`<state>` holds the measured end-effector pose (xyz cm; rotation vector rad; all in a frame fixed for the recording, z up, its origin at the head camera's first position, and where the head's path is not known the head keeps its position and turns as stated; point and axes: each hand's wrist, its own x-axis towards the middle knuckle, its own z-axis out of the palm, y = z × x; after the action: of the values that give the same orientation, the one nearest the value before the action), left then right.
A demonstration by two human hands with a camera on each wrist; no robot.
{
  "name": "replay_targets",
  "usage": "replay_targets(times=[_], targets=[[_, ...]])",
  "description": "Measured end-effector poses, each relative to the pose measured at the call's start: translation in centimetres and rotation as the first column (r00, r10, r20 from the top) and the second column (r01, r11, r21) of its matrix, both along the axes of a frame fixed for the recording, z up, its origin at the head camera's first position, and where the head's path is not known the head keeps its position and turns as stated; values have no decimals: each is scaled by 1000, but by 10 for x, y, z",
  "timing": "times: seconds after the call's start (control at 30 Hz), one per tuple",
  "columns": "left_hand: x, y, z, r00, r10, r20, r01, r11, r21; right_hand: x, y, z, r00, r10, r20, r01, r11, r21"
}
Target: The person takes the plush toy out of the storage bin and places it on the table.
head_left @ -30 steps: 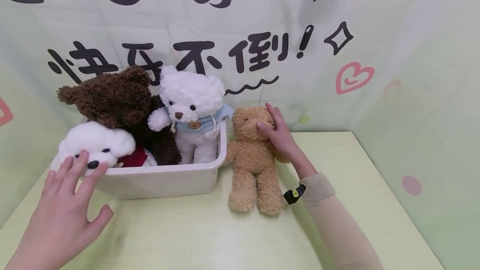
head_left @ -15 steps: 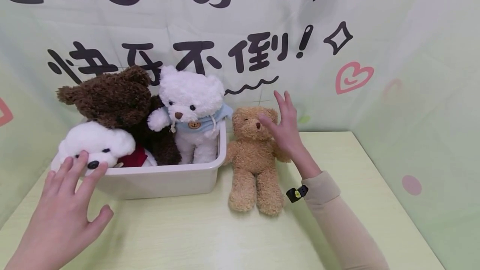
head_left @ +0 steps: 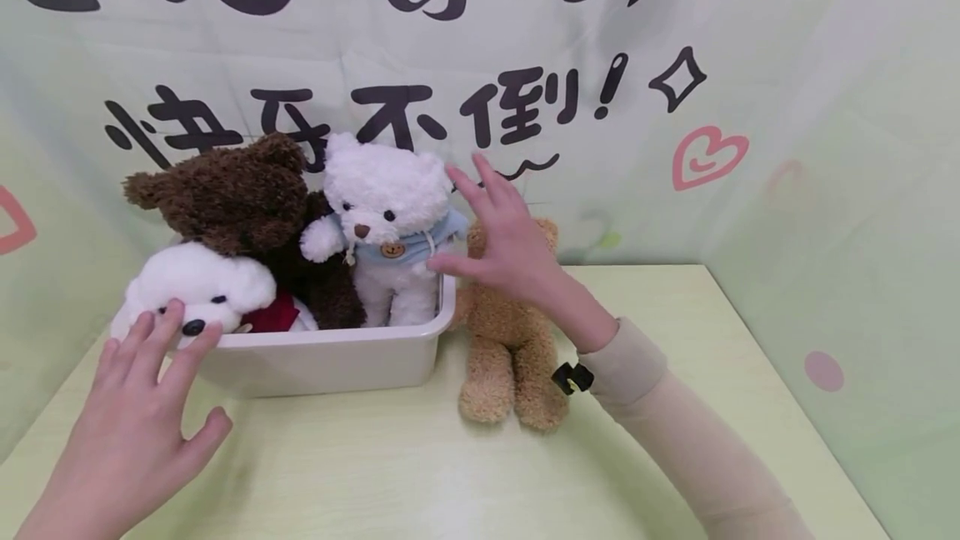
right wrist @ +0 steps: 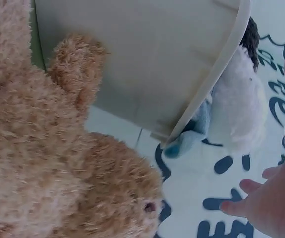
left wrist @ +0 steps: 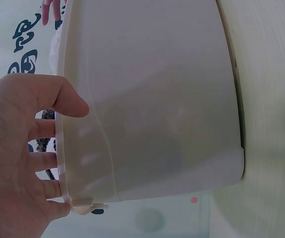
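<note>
white bear (head_left: 386, 219) stands upright in the bin (head_left: 322, 367), facing the head camera; right hand (head_left: 510, 240) near it and left hand (head_left: 146, 407) at the rim (head_left: 330, 336) are spread, gripping nothing.

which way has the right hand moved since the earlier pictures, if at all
Yes, to the left: in the head view the right hand now overlaps the wavy line; earlier it was below that line's right end.

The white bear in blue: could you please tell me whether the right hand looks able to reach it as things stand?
Probably yes: the right hand is open beside the white bear, whose upper part rises above the bin, and nothing visible stands between them.
</note>
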<state>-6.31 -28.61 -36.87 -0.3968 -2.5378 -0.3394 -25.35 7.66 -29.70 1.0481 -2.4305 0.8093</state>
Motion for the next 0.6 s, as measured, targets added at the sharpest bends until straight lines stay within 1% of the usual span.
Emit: replay_targets(times=[0.07,0.17,0.23,0.37,0.43,0.5,0.57,0.6], targets=[[1,-1,0,1000,7,8,-7,1000,-3,2,-9,7,999,30,-23,-29,997,68],[1,-2,1,1000,14,14,-14,1000,-6,2,-21,14,994,58,-96,-41,985,167],[1,-2,2,1000,14,13,-13,1000,-7,0,-29,17,985,66,-158,-32,976,214],[1,-2,3,1000,7,9,-7,1000,-3,-6,-45,22,964,56,-258,24,955,297],[1,-1,3,1000,4,9,-4,1000,-5,-9,-52,25,959,44,-281,58,937,344],[1,-1,2,1000,0,6,0,1000,-4,-12,-57,28,955,38,-295,86,914,396],[1,0,1,1000,-1,5,1,1000,-4,-13,-62,29,952,47,-302,91,900,427],[1,0,1,1000,-2,4,2,1000,-3,-14,-64,30,951,56,-304,84,899,430]])
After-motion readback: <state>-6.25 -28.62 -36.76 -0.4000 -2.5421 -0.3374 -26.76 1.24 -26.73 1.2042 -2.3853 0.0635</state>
